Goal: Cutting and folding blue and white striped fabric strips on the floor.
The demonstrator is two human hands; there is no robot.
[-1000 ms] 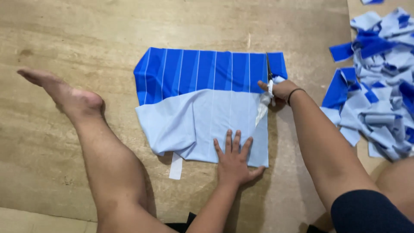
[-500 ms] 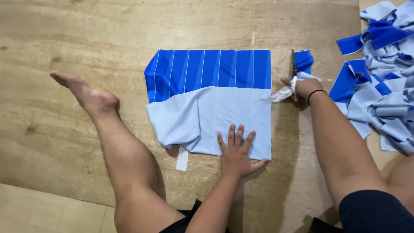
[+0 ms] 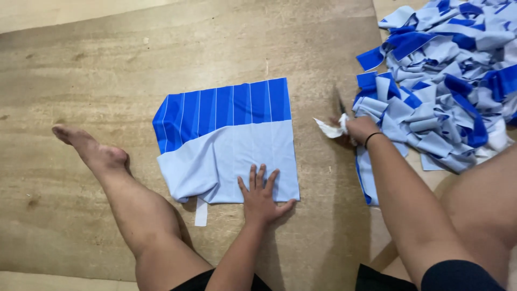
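A folded cloth (image 3: 231,140), dark blue with thin stripes at the far end and pale blue at the near end, lies flat on the wooden board (image 3: 107,70). My left hand (image 3: 261,194) presses flat on the cloth's near right corner, fingers spread. My right hand (image 3: 361,129) is off to the right of the cloth, closed around scissors (image 3: 339,108) whose handle is wrapped in white cloth; the dark blade points away from me. This hand sits at the edge of a heap of cut strips (image 3: 441,81).
My bare left leg and foot (image 3: 97,153) stretch out left of the cloth. A white strip (image 3: 201,212) sticks out from under the cloth's near edge. A blue and pale strip (image 3: 363,178) lies under my right forearm. My right thigh (image 3: 479,199) is beside the heap.
My right hand with the scissors has moved from the cloth's right edge to the heap of strips. My left hand stays pressed on the cloth.
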